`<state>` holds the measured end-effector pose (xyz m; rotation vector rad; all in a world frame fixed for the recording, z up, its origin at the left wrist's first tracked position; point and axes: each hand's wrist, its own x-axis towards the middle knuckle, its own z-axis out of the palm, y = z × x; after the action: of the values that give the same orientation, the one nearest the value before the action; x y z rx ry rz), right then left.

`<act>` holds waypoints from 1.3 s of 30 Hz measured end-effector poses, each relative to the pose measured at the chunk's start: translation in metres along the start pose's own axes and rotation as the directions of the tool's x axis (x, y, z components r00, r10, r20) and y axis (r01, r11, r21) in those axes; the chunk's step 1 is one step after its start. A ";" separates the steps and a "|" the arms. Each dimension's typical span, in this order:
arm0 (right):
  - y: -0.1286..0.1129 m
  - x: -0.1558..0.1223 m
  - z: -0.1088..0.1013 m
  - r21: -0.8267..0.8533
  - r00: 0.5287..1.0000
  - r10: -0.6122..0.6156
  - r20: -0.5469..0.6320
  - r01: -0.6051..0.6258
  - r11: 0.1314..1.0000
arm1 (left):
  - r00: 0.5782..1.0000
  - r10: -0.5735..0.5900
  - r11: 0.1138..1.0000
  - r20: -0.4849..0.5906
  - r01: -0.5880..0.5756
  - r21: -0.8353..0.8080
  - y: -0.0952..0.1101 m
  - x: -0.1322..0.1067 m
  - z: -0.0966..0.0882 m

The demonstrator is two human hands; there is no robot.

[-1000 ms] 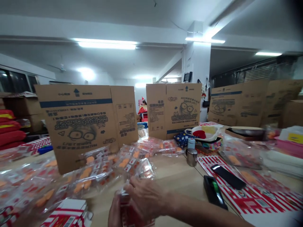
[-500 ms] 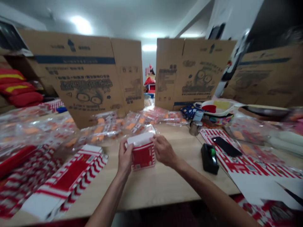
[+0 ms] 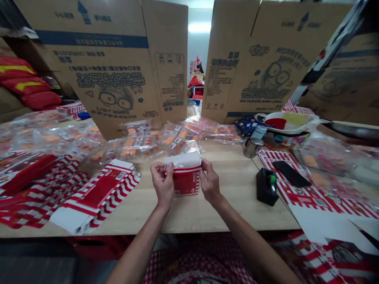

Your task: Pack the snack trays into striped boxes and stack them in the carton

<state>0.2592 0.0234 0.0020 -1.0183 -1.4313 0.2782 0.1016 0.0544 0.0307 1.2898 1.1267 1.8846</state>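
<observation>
Between my hands is a small red paper box (image 3: 186, 182) with red-and-white stripes on its right side and a raised white flap (image 3: 184, 160). Clear plastic (image 3: 192, 147) shows just behind the flap; whether it sticks out of the box I cannot tell. My left hand (image 3: 164, 182) pinches the box's upper left corner, thumb on the front. On the upper right corner, my right hand (image 3: 210, 181) is closed with thumb and fingertips at the flap's edge. To the left lies a stack of flat striped box blanks (image 3: 100, 193).
Clear packets with orange pieces (image 3: 130, 144) lie along the back, before tall cardboard sheets (image 3: 118, 79). At right are a black tape dispenser (image 3: 266, 187), a phone (image 3: 291, 173), a metal cup (image 3: 252, 147) and printed striped sheets (image 3: 314, 199). More striped boxes (image 3: 38, 189) lie far left.
The view has tipped downward and sharpened. My right hand has turned from a fist-like grip beside the flap to a pinch at the box's right corner. My left hand keeps its hold.
</observation>
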 end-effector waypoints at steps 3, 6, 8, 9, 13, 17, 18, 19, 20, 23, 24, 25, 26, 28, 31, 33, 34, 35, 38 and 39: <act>0.005 -0.001 -0.005 -0.208 0.968 -0.246 0.043 0.249 0.946 | 0.999 0.045 0.997 0.006 -0.045 0.058 -0.003 -0.002 -0.004; 0.008 -0.001 -0.014 -0.301 0.897 -0.427 0.111 0.440 0.846 | 0.996 0.077 0.991 0.034 -0.080 0.107 -0.006 -0.005 -0.009; 0.006 0.000 -0.020 -0.308 0.887 -0.438 0.148 0.462 0.831 | 0.994 0.089 0.987 0.063 -0.096 0.126 -0.005 -0.009 -0.012; 0.003 0.001 -0.023 -0.307 0.891 -0.421 0.172 0.455 0.836 | 0.993 0.086 0.986 0.086 -0.097 0.134 -0.003 -0.012 -0.015; -0.015 0.017 -0.032 -0.239 0.926 -0.258 0.277 0.327 0.914 | 0.978 0.009 0.994 0.208 -0.031 0.101 0.008 -0.014 -0.024; -0.025 0.037 -0.032 0.005 0.954 0.000 0.299 -0.001 1.000 | 0.927 -0.166 0.964 0.337 0.224 -0.142 0.015 0.001 -0.031; -0.026 0.040 -0.031 0.065 0.949 0.040 0.312 -0.064 0.996 | 0.900 -0.184 0.955 0.394 0.259 -0.147 0.016 0.006 -0.032; -0.025 0.042 -0.030 0.099 0.945 0.058 0.321 -0.095 0.991 | 0.876 -0.182 0.958 0.447 0.261 -0.121 0.017 0.010 -0.033; -0.024 0.043 -0.030 0.106 0.947 0.051 0.317 -0.088 0.990 | 0.861 -0.163 0.968 0.483 0.235 -0.093 0.017 0.013 -0.034; -0.021 0.040 -0.036 0.013 0.940 -0.109 0.325 0.111 0.994 | 0.836 -0.080 0.974 0.542 0.182 -0.137 0.016 0.017 -0.038; -0.019 0.038 -0.039 -0.024 0.914 -0.180 0.364 0.203 0.979 | 0.825 -0.065 0.962 0.561 0.202 -0.186 0.015 0.016 -0.039; -0.018 0.035 -0.044 -0.050 0.875 -0.240 0.420 0.287 0.957 | 0.815 -0.059 0.946 0.577 0.230 -0.228 0.014 0.015 -0.039; -0.016 0.033 -0.048 -0.070 0.833 -0.282 0.476 0.355 0.932 | 0.808 -0.061 0.935 0.586 0.252 -0.249 0.013 0.013 -0.039; -0.015 0.030 -0.055 -0.095 0.772 -0.315 0.552 0.434 0.896 | 0.821 -0.086 0.947 0.565 0.244 -0.211 0.011 0.008 -0.038; -0.018 0.032 -0.056 -0.094 0.805 -0.239 0.543 0.342 0.935 | 0.886 -0.136 0.979 0.443 0.187 -0.075 0.012 0.002 -0.033; -0.024 0.036 -0.053 -0.088 0.841 -0.098 0.533 0.170 0.982 | 0.911 -0.152 0.982 0.383 0.183 -0.046 0.013 -0.001 -0.029; -0.027 0.039 -0.051 -0.088 0.844 -0.033 0.535 0.095 0.992 | 0.919 -0.152 0.982 0.363 0.183 -0.052 0.014 -0.002 -0.028; -0.030 0.041 -0.050 -0.090 0.838 0.010 0.545 0.047 0.995 | 0.926 -0.148 0.982 0.348 0.179 -0.058 0.015 -0.003 -0.027; -0.039 0.048 -0.048 -0.111 0.822 0.024 0.570 0.047 0.993 | 0.945 -0.140 0.988 0.295 0.151 -0.017 0.015 -0.008 -0.024; -0.042 0.050 -0.049 -0.122 0.819 0.018 0.574 0.064 0.990 | 0.954 -0.131 0.991 0.268 0.136 0.001 0.015 -0.010 -0.023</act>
<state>0.2952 0.0148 0.0746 -1.0758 -2.0343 0.5080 0.0836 0.0322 0.0352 1.3749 1.0246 1.5641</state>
